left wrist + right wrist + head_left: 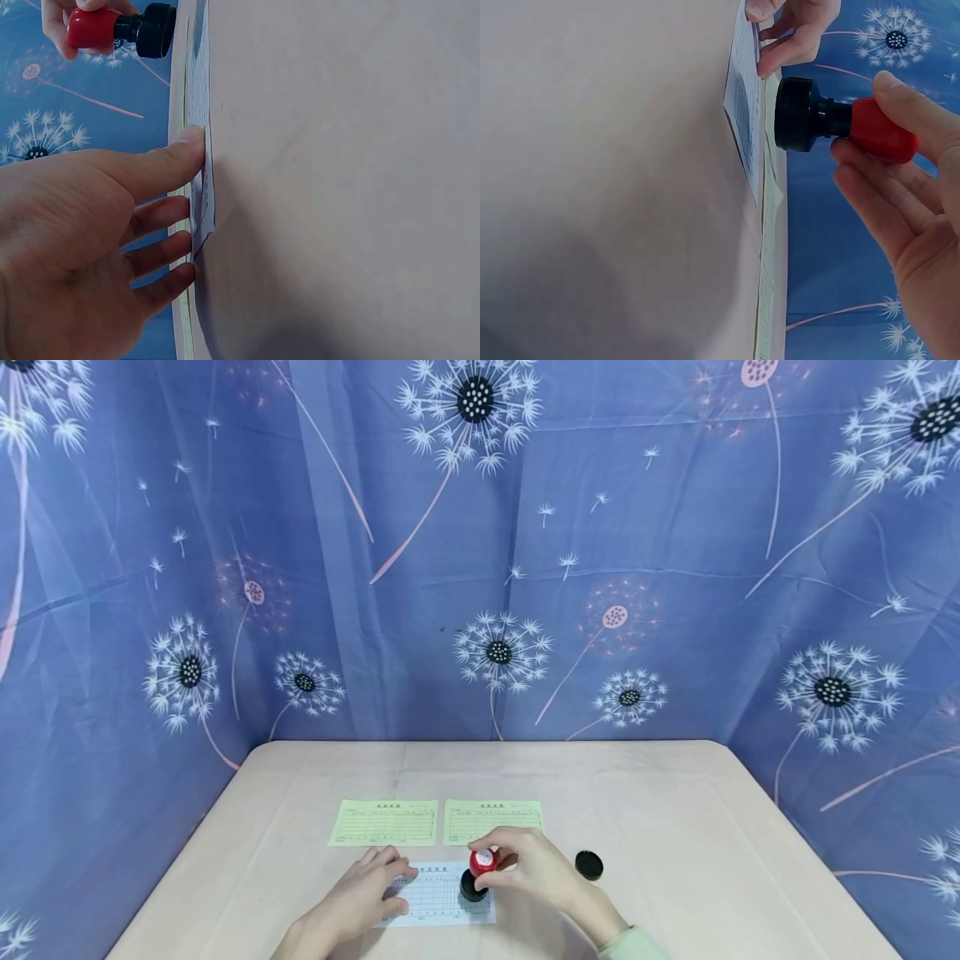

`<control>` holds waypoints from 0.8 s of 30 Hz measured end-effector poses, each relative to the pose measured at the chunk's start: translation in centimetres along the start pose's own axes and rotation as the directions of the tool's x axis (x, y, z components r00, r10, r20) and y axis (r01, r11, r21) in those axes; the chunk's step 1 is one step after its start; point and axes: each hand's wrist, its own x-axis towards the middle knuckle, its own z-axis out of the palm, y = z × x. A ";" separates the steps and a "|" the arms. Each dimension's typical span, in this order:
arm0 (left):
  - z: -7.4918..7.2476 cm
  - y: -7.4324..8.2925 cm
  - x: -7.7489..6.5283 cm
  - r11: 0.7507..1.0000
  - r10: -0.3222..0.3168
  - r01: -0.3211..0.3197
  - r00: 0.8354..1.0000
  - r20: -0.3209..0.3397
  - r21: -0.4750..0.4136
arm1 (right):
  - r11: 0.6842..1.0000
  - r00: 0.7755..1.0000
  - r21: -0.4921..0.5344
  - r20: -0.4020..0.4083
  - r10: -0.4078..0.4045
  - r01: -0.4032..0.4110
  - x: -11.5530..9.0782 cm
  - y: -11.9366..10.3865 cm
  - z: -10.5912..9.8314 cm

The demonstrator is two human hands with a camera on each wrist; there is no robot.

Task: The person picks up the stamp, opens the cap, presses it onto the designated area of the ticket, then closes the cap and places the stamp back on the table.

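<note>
Stamp (478,874) held in right hand (528,866), lower centre of head frame: red handle (883,131) pinched, black base (795,114) clear below grip, just above white slip (437,900). Slip's left end touched by left hand (362,893), fingers loosely extended.

Not readable at this size: small print (388,806) in headings and ruled rows on the left green slip (382,827), the right green slip (492,817) and the nearer white slip (432,906); likewise marks on the white disc (484,857) topping the red-and-black stamp (841,118).
</note>
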 end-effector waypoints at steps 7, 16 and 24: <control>0.0 -0.1 0.0 0.999 -0.022 0.022 1.000 0.013 -0.024 | 1.000 1.000 -0.016 0.008 0.014 -0.014 0.3 0.0 0.4; 0.0 0.0 0.1 1.000 -0.015 0.015 1.000 0.011 0.002 | 0.998 0.999 -0.060 0.034 0.013 -0.011 0.7 0.2 1.1; 0.1 0.0 0.1 0.999 0.024 -0.023 1.000 -0.016 0.038 | 0.998 0.998 -0.062 0.057 0.026 -0.023 0.7 0.5 1.7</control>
